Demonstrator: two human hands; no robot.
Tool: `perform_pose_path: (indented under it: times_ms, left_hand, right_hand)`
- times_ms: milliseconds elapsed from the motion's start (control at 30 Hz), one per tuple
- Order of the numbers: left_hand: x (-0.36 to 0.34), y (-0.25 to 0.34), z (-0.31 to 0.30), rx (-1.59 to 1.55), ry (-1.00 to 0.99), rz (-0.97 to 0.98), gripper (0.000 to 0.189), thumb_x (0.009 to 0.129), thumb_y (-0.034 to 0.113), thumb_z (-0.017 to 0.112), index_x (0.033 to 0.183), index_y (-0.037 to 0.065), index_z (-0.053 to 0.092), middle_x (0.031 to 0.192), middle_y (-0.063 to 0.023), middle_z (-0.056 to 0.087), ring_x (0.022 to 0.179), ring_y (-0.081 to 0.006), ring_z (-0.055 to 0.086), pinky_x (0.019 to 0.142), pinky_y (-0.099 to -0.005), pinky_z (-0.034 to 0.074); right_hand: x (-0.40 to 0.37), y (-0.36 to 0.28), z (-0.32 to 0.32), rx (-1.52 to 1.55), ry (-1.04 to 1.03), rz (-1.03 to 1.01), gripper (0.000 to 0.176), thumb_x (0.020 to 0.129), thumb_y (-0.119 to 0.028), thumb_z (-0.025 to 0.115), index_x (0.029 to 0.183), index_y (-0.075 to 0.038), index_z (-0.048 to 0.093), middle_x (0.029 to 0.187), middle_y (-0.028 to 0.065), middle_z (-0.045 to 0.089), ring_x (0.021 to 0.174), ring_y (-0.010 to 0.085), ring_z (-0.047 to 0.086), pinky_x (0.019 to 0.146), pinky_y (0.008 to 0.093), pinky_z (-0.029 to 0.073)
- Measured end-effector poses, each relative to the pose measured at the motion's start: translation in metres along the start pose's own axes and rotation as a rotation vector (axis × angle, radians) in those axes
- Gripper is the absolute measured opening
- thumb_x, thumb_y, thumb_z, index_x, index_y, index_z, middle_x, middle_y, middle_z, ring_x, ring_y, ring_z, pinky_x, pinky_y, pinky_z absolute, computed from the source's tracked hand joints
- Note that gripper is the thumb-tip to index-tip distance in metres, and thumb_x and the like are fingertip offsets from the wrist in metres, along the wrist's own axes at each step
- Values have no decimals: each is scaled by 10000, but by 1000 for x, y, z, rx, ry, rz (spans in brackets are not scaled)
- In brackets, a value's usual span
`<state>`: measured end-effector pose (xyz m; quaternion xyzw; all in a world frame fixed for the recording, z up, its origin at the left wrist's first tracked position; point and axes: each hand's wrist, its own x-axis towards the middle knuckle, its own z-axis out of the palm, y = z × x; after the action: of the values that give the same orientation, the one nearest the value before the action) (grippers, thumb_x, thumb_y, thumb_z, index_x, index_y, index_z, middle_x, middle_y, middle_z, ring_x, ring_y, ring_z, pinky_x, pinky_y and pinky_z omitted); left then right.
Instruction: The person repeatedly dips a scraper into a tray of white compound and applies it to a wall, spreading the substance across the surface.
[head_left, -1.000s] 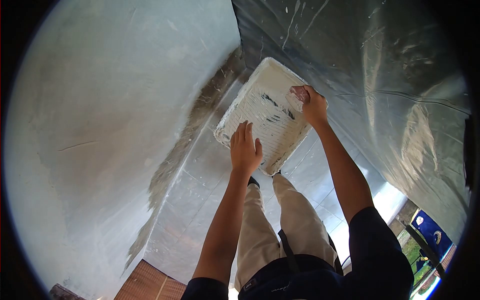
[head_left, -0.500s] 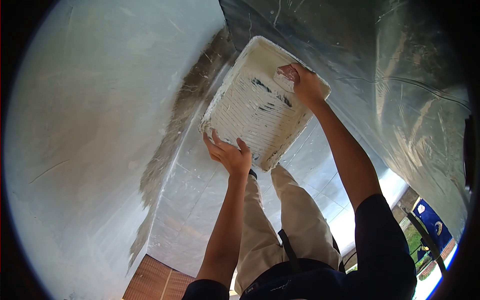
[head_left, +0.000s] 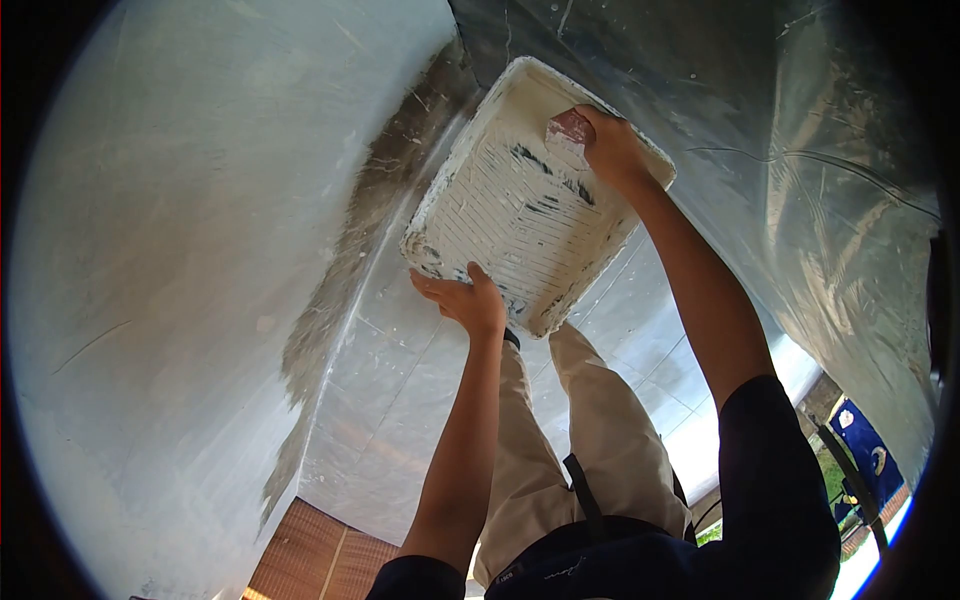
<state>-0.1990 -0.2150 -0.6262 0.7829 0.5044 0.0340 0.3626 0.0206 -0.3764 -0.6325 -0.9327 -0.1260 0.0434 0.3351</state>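
Observation:
A white paint tray (head_left: pixel 480 215) with a ribbed slope is held up in front of me, tilted, its surface coated in pale paint with dark streaks showing through. My left hand (head_left: pixel 465 300) grips the tray's near edge, thumb at the rim and fingers partly beneath it. Over the deep far end, my right hand (head_left: pixel 612 150) is closed around what looks like a paintbrush (head_left: pixel 572 127), reddish-brown with white paint on its lower part. The brush's end is down at the paint in the tray; its handle is mostly hidden by my fingers.
To the left rises a pale wall (head_left: pixel 200 230) with an unpainted dark strip (head_left: pixel 350 250) along its bottom edge. Plastic sheeting (head_left: pixel 840 200) hangs on the right. Grey floor tiles (head_left: pixel 385 400) lie below, and a brown woven-looking panel (head_left: pixel 315 550) sits at lower left.
The tray has shifted slightly up and right. My left fingers have gone from over the rim to lower along its edge. The right hand has moved up a little with the paintbrush.

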Motion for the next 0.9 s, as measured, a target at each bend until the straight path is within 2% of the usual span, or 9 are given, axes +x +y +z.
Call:
perform_pose_path:
  times_ms: [67, 200, 300, 367, 567, 700, 800, 900]
  left_hand:
    - [-1, 3, -1, 34, 8, 2, 883, 864, 140, 590, 1482, -59, -8, 1488, -296, 167, 1352, -467, 311, 1121, -582, 225]
    - [-2, 1, -1, 28, 6, -6, 881, 868, 145, 590, 1487, -47, -8, 1495, -286, 168, 1352, -462, 316, 1124, -576, 218]
    - [-3, -1, -3, 13, -6, -19, 885, 868, 158, 594, 1486, -48, -4, 1499, -278, 169, 1354, -463, 311, 1122, -577, 211]
    - [-5, 1, -5, 16, -18, -41, 882, 870, 169, 594, 1485, -51, 2, 1500, -275, 171, 1355, -461, 312, 1121, -581, 206]
    - [-6, -9, -6, 22, -12, -30, 883, 867, 186, 598, 1489, -41, 14, 1488, -275, 189, 1344, -454, 334, 1119, -582, 210]
    - [-7, -16, -6, 11, -9, -15, 884, 865, 193, 601, 1493, -33, 20, 1480, -274, 203, 1325, -457, 356, 1111, -582, 221]
    - [-9, -16, -9, -1, -33, -31, 883, 865, 196, 602, 1499, -19, 25, 1476, -275, 214, 1303, -461, 380, 1098, -583, 236]
    - [-9, -15, -11, -42, -105, -81, 893, 864, 223, 583, 1489, -51, 8, 1488, -270, 176, 1349, -420, 298, 1099, -565, 179]
  right_hand:
    - [5, 1, 1, 3, -84, 25, 354, 856, 3, 513, 1166, -91, 654, 1030, 247, 668, 973, 432, 636, 868, 482, 511]
    - [8, -1, 0, 15, -93, 38, 348, 859, 0, 517, 1168, -81, 654, 1025, 241, 672, 968, 428, 639, 868, 464, 514]
    - [6, 4, 2, 65, -113, 116, 390, 818, -2, 538, 1162, -135, 666, 1032, 226, 676, 958, 406, 653, 844, 459, 533]
    - [3, 9, 2, 79, -104, 138, 333, 886, -45, 541, 1202, -80, 641, 1070, 224, 672, 1003, 402, 644, 879, 430, 505]
    - [-5, 20, 7, 85, -140, 152, 318, 921, -101, 570, 1233, -72, 623, 1095, 200, 680, 1014, 351, 656, 890, 381, 493]
    - [-5, 24, 8, 91, -145, 171, 322, 924, -112, 582, 1241, -70, 620, 1105, 188, 684, 1008, 338, 662, 889, 377, 493]
    - [-7, 26, 6, 175, -149, 150, 307, 908, -111, 549, 1196, -112, 655, 1109, 186, 677, 1018, 364, 647, 907, 425, 491]
    - [-8, 25, 7, 139, -138, 159, 303, 910, -125, 561, 1198, -118, 657, 1111, 180, 680, 1014, 360, 650, 902, 408, 492]
